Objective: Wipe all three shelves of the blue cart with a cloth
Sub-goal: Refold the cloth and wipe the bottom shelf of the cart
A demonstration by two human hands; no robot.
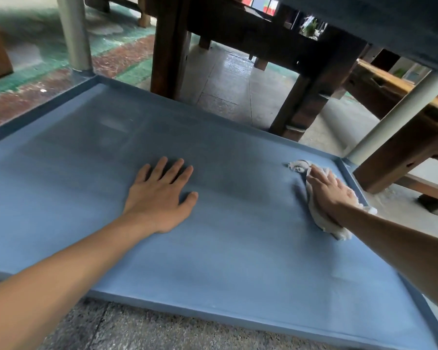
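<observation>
Blue shelf [213, 261], low on cart, floor visible just beneath near edge; another shelf overhead at top right. Step in hand, by my reading: wiping this lower shelf, right end. Right hand [326, 190] presses white cloth [321, 218] flat near right rim, fingers fairly straight on top, not pinching. Left hand [159, 195] spread, palm down mid-shelf, bracing. Next move likely calls for sweeping cloth leftward; left hand must lift clear. Shelf surface matte, faintly streaked, raised rim all round; cloth crumpled, frayed.
</observation>
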